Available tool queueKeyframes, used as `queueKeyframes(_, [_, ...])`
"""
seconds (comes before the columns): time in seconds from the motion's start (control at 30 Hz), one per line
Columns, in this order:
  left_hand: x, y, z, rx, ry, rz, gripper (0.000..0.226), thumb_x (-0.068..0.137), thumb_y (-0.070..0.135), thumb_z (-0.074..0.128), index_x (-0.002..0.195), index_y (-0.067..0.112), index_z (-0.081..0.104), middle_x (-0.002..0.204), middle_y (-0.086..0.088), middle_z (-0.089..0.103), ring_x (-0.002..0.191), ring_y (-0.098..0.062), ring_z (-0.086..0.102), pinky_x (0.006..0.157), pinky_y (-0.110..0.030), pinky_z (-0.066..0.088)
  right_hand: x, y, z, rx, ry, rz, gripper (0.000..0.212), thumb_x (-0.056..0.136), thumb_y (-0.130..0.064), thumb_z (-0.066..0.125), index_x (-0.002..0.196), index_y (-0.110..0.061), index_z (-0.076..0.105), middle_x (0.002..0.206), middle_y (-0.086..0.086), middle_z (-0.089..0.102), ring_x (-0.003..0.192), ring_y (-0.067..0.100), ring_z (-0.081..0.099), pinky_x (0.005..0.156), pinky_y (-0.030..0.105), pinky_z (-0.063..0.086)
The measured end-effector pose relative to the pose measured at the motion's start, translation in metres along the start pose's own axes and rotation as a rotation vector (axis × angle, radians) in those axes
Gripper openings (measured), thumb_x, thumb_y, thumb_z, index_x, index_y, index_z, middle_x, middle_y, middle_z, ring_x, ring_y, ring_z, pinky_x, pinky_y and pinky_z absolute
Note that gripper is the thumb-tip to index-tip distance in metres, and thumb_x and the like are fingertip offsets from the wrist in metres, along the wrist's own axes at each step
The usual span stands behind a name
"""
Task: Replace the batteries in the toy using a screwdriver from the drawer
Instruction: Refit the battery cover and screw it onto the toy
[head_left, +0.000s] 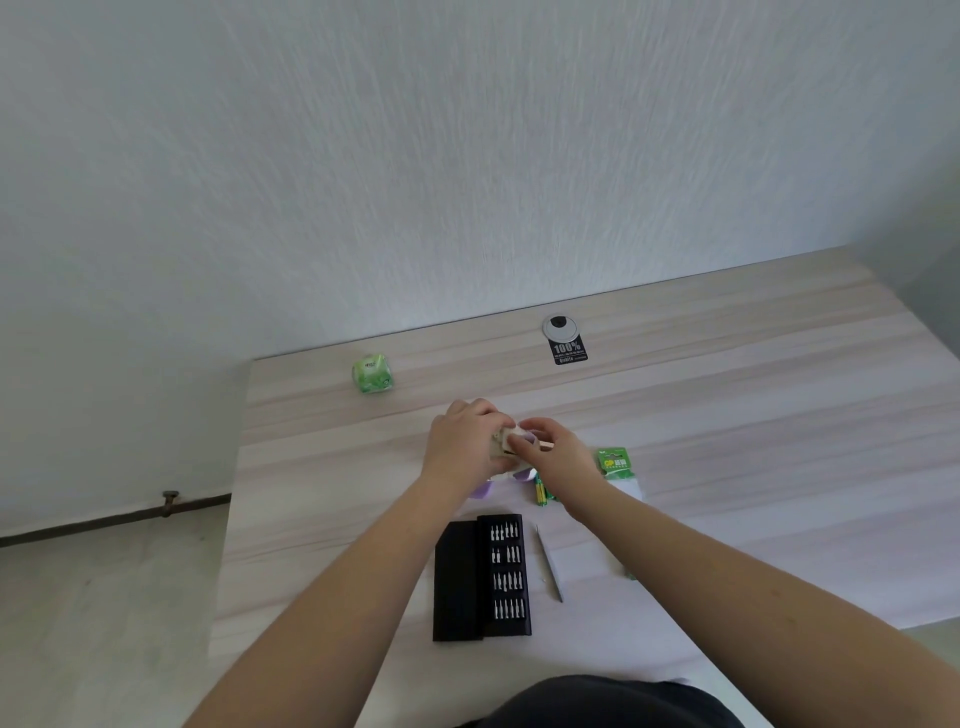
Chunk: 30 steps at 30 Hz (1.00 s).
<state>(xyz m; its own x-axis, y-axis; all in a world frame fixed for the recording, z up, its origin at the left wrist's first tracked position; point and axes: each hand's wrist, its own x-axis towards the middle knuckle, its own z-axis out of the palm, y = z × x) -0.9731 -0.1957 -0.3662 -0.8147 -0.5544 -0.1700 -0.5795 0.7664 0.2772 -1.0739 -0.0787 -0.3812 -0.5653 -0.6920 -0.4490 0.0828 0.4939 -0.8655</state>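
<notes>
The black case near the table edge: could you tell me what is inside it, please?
The black case lies open. Its right half holds four rows of small silver bits. The left half is plain black; whether anything sits in it cannot be seen.

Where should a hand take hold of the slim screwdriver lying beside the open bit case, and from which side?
Pinch the screwdriver at mid-shaft, coming from above with fingers across its width. It lies flat on the table, pointing away from the person, with bare table to its right; the bit case sits close on its left, so approaching from above or the right looks easiest.
</notes>
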Motion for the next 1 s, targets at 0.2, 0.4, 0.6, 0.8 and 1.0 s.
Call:
queueKeyframes(0.2, [0.0,0.001,-0.002,0.035,-0.03,0.01,0.055,0.072,0.056,0.071,0.122,0.036,0.059,0.121,0.013,0.053,0.114,-0.017,0.044,0.089,-0.032,0.038,-0.002,0.009,-0.004,-0.178,0.122,-0.184,0.007,0.088,-0.026,0.067,0.094,-0.028,0.069,0.101,-0.01,0.066,0.091,0.005,0.059,0.079,0.023,0.047])
queueKeyframes(0.4, [-0.001,0.001,-0.003,0.04,-0.026,0.003,0.06,0.069,0.056,0.073,0.123,0.036,0.056,0.121,0.014,0.053,0.114,-0.017,0.045,0.089,-0.033,0.04,-0.003,0.011,-0.007,-0.291,0.177,-0.229,0.015,0.088,-0.033,0.066,0.099,-0.026,0.074,0.094,-0.014,0.068,0.083,0.002,0.059,0.072,0.018,0.044])
queueKeyframes(0.6, [-0.002,0.002,-0.003,0.04,-0.015,-0.001,0.06,0.068,0.055,0.073,0.122,0.034,0.056,0.121,0.013,0.054,0.114,-0.018,0.045,0.088,-0.033,0.04,-0.005,0.011,-0.003,-0.399,0.227,-0.335,0.018,0.09,-0.028,0.065,0.102,-0.019,0.074,0.095,-0.004,0.069,0.079,0.012,0.06,0.071,0.023,0.045])
queueKeyframes(0.8, [-0.002,0.003,-0.003,0.026,-0.01,-0.012,0.059,0.068,0.052,0.074,0.121,0.033,0.056,0.12,0.013,0.053,0.113,-0.018,0.045,0.088,-0.033,0.041,-0.002,0.007,-0.003,-0.469,0.225,-0.384,0.018,0.089,-0.027,0.065,0.102,-0.018,0.075,0.095,0.0,0.071,0.084,0.019,0.064,0.075,0.033,0.05])
queueKeyframes(1.0, [-0.004,0.004,-0.005,0.028,-0.01,-0.009,0.057,0.068,0.053,0.074,0.119,0.033,0.056,0.118,0.013,0.053,0.112,-0.017,0.045,0.088,-0.033,0.041,0.001,0.003,-0.006,-0.648,0.182,-0.421,0.019,0.092,-0.024,0.06,0.1,-0.014,0.074,0.092,0.006,0.067,0.085,0.024,0.061,0.069,0.031,0.042])
